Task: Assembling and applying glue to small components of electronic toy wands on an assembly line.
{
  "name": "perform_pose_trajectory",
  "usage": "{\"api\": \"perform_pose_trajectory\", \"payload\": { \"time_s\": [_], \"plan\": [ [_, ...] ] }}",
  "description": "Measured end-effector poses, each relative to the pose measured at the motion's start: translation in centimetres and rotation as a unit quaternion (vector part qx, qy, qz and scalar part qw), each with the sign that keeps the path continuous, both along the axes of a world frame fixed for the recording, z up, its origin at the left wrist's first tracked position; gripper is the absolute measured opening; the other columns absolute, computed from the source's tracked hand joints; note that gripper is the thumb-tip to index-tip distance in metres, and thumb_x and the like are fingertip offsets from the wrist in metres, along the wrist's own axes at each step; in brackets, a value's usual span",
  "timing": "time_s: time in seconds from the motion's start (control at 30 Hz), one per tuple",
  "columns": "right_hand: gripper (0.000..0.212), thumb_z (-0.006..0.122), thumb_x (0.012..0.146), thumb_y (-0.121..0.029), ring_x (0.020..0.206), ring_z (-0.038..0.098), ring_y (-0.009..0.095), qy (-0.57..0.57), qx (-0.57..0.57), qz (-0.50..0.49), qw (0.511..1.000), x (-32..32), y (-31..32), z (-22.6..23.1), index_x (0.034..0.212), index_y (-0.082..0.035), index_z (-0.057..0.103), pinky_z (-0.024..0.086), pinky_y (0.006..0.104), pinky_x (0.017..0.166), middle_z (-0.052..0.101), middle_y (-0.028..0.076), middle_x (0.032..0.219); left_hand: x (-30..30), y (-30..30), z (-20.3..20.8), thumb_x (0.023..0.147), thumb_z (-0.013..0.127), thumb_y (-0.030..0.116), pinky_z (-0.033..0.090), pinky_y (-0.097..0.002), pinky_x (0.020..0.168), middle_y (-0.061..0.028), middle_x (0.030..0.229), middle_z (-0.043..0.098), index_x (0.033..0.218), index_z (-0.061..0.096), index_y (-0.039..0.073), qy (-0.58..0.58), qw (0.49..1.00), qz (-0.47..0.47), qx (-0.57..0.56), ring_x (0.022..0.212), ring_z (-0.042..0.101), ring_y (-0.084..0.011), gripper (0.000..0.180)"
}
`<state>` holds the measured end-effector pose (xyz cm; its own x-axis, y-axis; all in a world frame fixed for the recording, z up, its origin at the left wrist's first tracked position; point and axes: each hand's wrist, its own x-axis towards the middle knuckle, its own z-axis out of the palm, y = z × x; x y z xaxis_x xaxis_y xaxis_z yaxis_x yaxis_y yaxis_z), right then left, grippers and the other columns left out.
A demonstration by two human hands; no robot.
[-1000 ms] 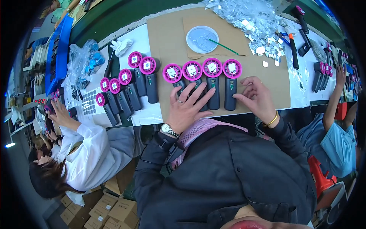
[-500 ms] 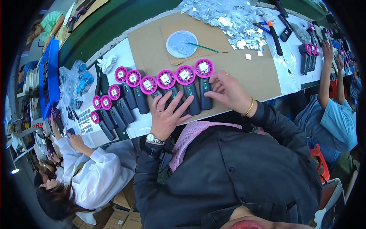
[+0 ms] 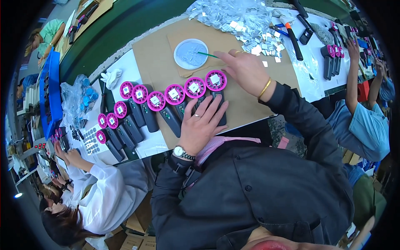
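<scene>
Several handheld devices with dark grey handles and round magenta heads, like small fans [image 3: 175, 94], lie side by side on brown cardboard, a white square piece on each head. My left hand [image 3: 204, 123] lies over the handles of the rightmost ones, fingers spread and stretched out. My right hand [image 3: 246, 71] is pinched round the end of a thin green stick [image 3: 206, 54]. The stick's other end rests in a shallow white bowl [image 3: 178, 63] of pale, clear-looking paste. Which part of each handle my left fingers touch is partly hidden.
Silvery-white square pieces [image 3: 260, 43] and clear plastic bags [image 3: 229, 16] lie beyond the bowl. An orange-and-black tool [image 3: 294, 41] is at the right. A white glove [image 3: 111, 78] and a blue rack [image 3: 51, 91] stand left. Co-workers sit on both sides.
My right hand has left the rightmost device and moved up to the bowl, taking hold of the green stick. My left hand has shifted right along the handles.
</scene>
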<state>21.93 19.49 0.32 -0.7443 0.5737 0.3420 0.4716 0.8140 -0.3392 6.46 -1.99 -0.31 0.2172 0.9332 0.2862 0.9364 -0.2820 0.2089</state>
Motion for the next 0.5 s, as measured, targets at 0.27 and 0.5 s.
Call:
{"api": "perform_pose_trajectory", "payload": {
  "time_s": [0.27, 0.5],
  "plan": [
    [0.016, 0.078, 0.099, -0.012, 0.078, 0.070, 0.032, 0.112, 0.003, 0.010, 0.994, -0.4, 1.3, -0.5, 0.113, -0.006, 0.080, 0.055, 0.0444, 0.069, 0.069, 0.011, 0.092, 1.3, 0.5, -1.1, 0.079, 0.092, 0.034, 0.049, -0.0458, 0.110, -0.0097, 0.151, 0.065, 0.148, 0.069, 0.009, -0.065, 0.998, -0.006, 0.013, 0.117, 0.065, -0.0282, 0.077],
    [0.012, 0.082, 0.099, -0.014, 0.071, 0.067, 0.026, 0.146, -0.057, -0.044, 0.987, -1.0, 2.5, -0.5, 0.104, -0.004, 0.082, 0.052, 0.0384, 0.065, 0.067, 0.010, 0.085, 1.1, 0.5, -1.3, 0.078, 0.092, 0.033, 0.050, -0.0463, 0.108, -0.0115, 0.148, 0.067, 0.146, 0.070, 0.006, -0.069, 0.997, -0.012, 0.018, 0.113, 0.066, -0.0298, 0.077]
  ]
}}
